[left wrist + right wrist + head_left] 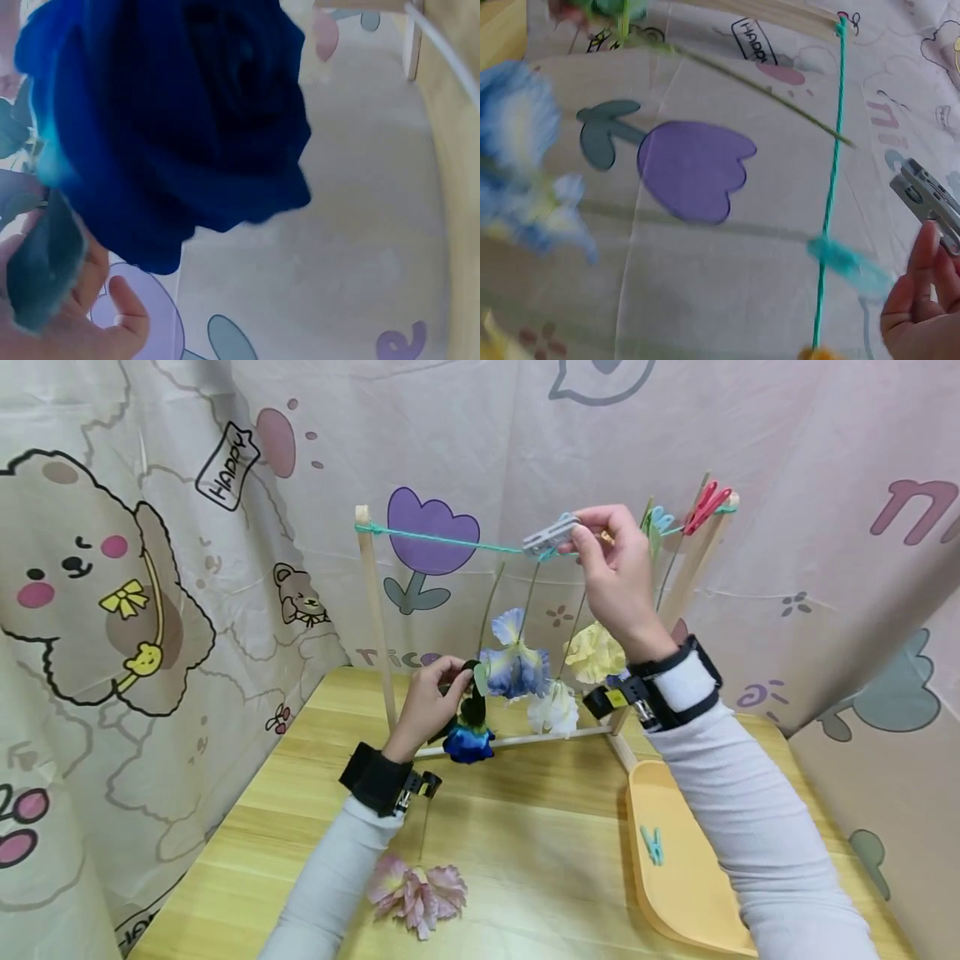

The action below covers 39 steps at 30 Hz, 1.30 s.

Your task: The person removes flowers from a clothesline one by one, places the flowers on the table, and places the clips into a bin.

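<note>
My left hand (pixel 433 697) holds a blue artificial rose (pixel 469 745) by its leafy stem, bloom downward. In the left wrist view the rose (pixel 165 112) covers much of the picture. Its thin stem (pixel 772 97) reaches up to the green string (pixel 450 540), where the right wrist view shows the tip crossing the string's line; contact cannot be told. Above the string, my right hand (pixel 618 572) pinches a grey clothespin (pixel 551 537). Whether its jaws are spread is unclear. Beside it, a teal clothespin (pixel 847 262) is clipped on the string.
Blue (pixel 516 664), white (pixel 555 708) and yellow (pixel 595 653) flowers hang head down from the wooden frame (pixel 375 610). A red clothespin (pixel 707 510) sits at its right end. A pink flower (pixel 418 893) lies on the table; an orange tray (pixel 675 893) holds a teal clothespin (pixel 652 845).
</note>
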Available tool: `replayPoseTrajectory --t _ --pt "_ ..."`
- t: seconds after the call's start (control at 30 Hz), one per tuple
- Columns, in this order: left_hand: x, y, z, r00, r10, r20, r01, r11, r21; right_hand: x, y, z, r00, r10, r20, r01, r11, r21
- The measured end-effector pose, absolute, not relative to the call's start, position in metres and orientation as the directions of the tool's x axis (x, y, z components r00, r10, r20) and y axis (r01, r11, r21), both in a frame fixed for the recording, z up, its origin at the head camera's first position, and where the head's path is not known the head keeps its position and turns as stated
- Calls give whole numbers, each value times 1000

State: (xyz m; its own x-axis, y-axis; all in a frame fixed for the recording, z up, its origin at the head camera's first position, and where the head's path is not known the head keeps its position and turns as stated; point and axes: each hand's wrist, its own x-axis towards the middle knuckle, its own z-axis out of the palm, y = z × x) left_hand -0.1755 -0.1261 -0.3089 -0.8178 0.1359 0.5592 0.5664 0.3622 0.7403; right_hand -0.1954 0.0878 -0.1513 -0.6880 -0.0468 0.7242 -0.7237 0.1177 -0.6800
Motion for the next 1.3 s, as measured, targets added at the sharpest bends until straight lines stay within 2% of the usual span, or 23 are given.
replayPoseTrajectory --t 0.23,0.4,0.5,0.63,0.73,0.83,0.93,1.03,1.17,1.3 --pt "-143 -127 -333 -906 118 407 423 330 844 -177 146 -189 -747 -117 654 -653 311 -690" --pt "-116 -129 -362 -966 159 205 248 324 913 -148 187 -232 -785 -161 598 -598 449 -664" --pt "-102 -132 -383 -979 185 82 141 330 933 -129 207 -260 -812 -182 554 -537 603 -590" --pt "-94 -133 -407 -977 209 -36 45 371 928 -118 229 -298 -858 -217 465 -419 819 -391" --pt "-95 -131 -420 -971 228 -65 35 410 912 -119 244 -327 -916 -233 326 -335 892 -305" --pt "-99 -129 -430 -970 236 -52 58 436 898 -121 254 -354 -969 -229 97 -248 924 -291" --pt "-102 -126 -438 -969 242 -43 82 482 872 -122 257 -378 -968 -210 -134 -165 943 -289" --pt "-104 -124 -447 -968 245 -58 83 529 845 -123 259 -396 -945 -177 -275 -90 949 -301" --pt "-105 -123 -459 -966 246 -83 72 560 825 -124 263 -413 -932 -166 -323 -58 946 -319" --pt "-108 -125 -467 -961 262 -90 87 594 799 -126 266 -422 -936 -191 -296 -94 945 -314"
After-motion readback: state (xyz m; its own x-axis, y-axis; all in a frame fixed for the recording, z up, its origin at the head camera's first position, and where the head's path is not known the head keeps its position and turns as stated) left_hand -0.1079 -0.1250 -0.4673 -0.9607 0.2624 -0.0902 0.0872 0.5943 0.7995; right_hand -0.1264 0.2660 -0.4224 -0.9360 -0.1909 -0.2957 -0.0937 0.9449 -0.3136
